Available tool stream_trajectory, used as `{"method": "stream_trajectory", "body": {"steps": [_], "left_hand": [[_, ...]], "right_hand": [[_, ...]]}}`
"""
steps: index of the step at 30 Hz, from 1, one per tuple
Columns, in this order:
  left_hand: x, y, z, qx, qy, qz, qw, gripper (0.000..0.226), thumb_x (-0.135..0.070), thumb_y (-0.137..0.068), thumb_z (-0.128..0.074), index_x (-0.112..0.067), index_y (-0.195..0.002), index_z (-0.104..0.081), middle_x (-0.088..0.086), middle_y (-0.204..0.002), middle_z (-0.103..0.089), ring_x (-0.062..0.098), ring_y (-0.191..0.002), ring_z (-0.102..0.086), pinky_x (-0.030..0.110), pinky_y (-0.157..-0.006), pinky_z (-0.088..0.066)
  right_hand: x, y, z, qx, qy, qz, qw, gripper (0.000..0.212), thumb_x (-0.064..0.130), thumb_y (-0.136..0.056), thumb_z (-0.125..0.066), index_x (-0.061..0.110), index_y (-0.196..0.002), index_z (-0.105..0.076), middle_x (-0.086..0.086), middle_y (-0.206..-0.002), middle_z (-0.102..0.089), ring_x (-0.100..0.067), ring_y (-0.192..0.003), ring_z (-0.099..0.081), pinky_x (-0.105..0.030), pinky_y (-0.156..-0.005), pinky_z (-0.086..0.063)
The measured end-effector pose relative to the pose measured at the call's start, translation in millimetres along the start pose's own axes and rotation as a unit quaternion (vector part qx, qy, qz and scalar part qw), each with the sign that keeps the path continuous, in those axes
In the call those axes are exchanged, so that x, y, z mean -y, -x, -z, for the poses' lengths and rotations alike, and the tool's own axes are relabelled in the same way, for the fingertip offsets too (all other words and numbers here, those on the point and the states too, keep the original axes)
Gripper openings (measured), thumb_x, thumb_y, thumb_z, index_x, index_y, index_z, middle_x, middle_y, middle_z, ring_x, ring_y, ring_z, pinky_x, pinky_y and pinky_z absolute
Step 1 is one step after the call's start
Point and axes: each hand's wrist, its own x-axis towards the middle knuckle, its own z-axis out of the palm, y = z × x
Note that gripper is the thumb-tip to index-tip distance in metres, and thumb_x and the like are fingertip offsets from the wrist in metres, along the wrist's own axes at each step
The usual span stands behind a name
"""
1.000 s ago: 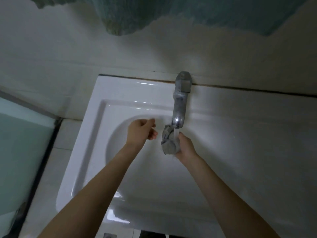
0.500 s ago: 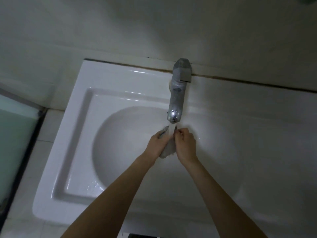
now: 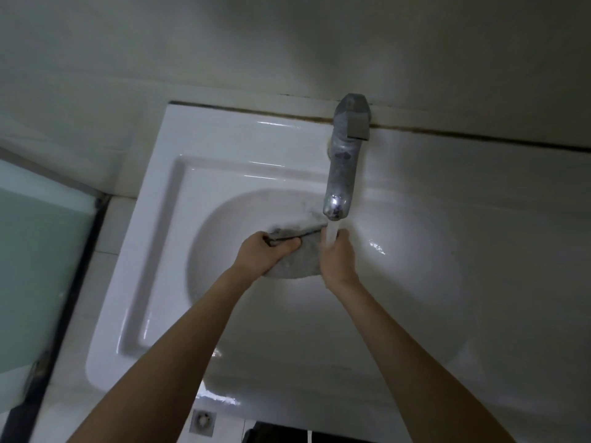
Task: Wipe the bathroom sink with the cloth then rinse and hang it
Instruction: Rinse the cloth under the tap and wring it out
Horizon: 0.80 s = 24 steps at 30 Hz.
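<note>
A grey cloth point(image 3: 299, 260) is stretched out between both hands inside the white sink point(image 3: 166, 219), just under the metal faucet point(image 3: 343, 167). Water runs from the spout point(image 3: 334, 212) onto the cloth's right end. My left hand point(image 3: 263, 254) grips the cloth's left end, fingers curled over its dark edge. My right hand point(image 3: 337, 259) holds the right end, directly below the stream. The cloth sags between the two hands over the basin.
The sink sits against a pale wall point(image 3: 287, 52). A frosted glass panel point(image 3: 35, 270) with a dark frame stands to the left. A floor drain point(image 3: 202, 422) shows below the sink's front edge.
My left hand came over and took hold of the bunched cloth, then the two hands drew apart and spread it under the water. The view tilted downward.
</note>
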Motion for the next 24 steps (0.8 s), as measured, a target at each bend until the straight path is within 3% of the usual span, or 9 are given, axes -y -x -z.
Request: {"method": "stream_trajectory", "body": {"steps": [3,6,9,12,14,15,17,20,24], "left_hand": [[-0.9,-0.6,-8.1,0.073,0.126,0.023,0.989,0.023,-0.034,-0.074,-0.081,-0.017,-0.089,-0.076,0.006,-0.094,-0.076,0.021,-0.086,-0.071,0.032,-0.083,-0.056],[-7.4,-0.6,-38.3,0.108,0.168,0.013,0.980,0.021,-0.037,-0.082,-0.074,-0.021,-0.096,-0.073,0.006,-0.098,-0.075,0.025,-0.093,-0.071,0.036,-0.087,-0.057],[-21.3,3.5,-68.4,0.090,0.095,-0.009,0.991,0.024,-0.035,-0.095,-0.055,-0.017,-0.109,-0.065,0.004,-0.096,-0.069,0.023,-0.084,-0.065,0.022,-0.071,-0.054],[-33.2,8.9,-83.1,0.083,0.064,-0.014,0.994,0.038,-0.046,-0.098,-0.046,-0.014,-0.111,-0.062,0.000,-0.093,-0.062,0.017,-0.083,-0.058,0.022,-0.069,-0.046],[-34.0,10.1,-82.3,0.081,0.101,-0.007,0.992,0.034,-0.041,-0.099,-0.045,-0.013,-0.107,-0.061,0.002,-0.092,-0.064,0.016,-0.084,-0.061,0.018,-0.067,-0.050],[-32.4,9.7,-78.4,0.070,0.112,-0.005,0.991,0.033,-0.038,-0.099,-0.045,-0.011,-0.106,-0.062,0.006,-0.097,-0.066,0.020,-0.089,-0.063,0.023,-0.073,-0.052],[-23.7,8.2,-62.3,0.041,0.102,-0.002,0.994,0.032,-0.039,-0.099,-0.044,-0.014,-0.098,-0.063,0.005,-0.096,-0.065,0.019,-0.086,-0.060,0.030,-0.073,-0.048],[-5.1,9.1,-29.8,0.001,0.112,-0.013,0.994,0.034,-0.047,-0.098,-0.044,-0.019,-0.098,-0.063,-0.003,-0.089,-0.062,0.009,-0.080,-0.058,0.022,-0.065,-0.043],[21.9,7.3,10.5,-0.044,0.111,0.003,0.993,0.039,-0.048,-0.098,-0.043,-0.017,-0.101,-0.066,0.002,-0.097,-0.066,0.011,-0.083,-0.061,0.021,-0.067,-0.044]], "right_hand": [[-13.2,-3.8,22.1,-0.036,-0.020,0.016,0.999,0.022,0.022,-0.101,-0.042,0.002,-0.093,-0.045,-0.003,-0.077,-0.050,-0.020,-0.071,-0.047,-0.027,-0.057,-0.026],[-24.9,-5.4,53.9,-0.073,0.009,0.036,0.997,0.024,0.025,-0.101,-0.041,0.004,-0.090,-0.042,0.002,-0.071,-0.045,-0.014,-0.064,-0.044,-0.026,-0.049,-0.027],[-33.5,-8.6,81.6,-0.110,0.045,0.049,0.992,0.027,0.026,-0.101,-0.040,0.003,-0.088,-0.042,0.002,-0.068,-0.042,-0.010,-0.059,-0.042,-0.013,-0.047,-0.035],[-36.6,-8.8,92.6,-0.127,0.057,0.052,0.989,0.027,0.026,-0.102,-0.039,0.005,-0.086,-0.041,0.001,-0.067,-0.040,-0.009,-0.057,-0.040,-0.015,-0.047,-0.034],[-36.0,-7.6,89.1,-0.128,0.048,0.044,0.990,0.027,0.026,-0.102,-0.038,0.005,-0.085,-0.040,0.001,-0.067,-0.040,-0.009,-0.057,-0.040,-0.015,-0.047,-0.034],[-34.7,-6.8,83.7,-0.128,0.039,0.041,0.990,0.027,0.025,-0.102,-0.038,0.005,-0.085,-0.041,0.001,-0.067,-0.040,-0.009,-0.057,-0.040,-0.015,-0.047,-0.034],[-28.9,-3.4,66.7,-0.120,0.015,0.036,0.992,0.026,0.023,-0.102,-0.039,0.004,-0.084,-0.041,0.001,-0.066,-0.042,-0.010,-0.058,-0.041,-0.023,-0.049,-0.031],[-18.7,3.1,31.3,-0.082,-0.014,0.024,0.996,0.025,0.021,-0.101,-0.040,0.002,-0.087,-0.045,-0.002,-0.068,-0.046,-0.015,-0.060,-0.043,-0.029,-0.052,-0.025],[0.7,18.0,-4.6,-0.036,-0.043,0.030,0.998,0.020,0.016,-0.100,-0.043,-0.002,-0.098,-0.052,-0.018,-0.089,-0.054,-0.034,-0.079,-0.050,-0.035,-0.067,-0.032]]}}
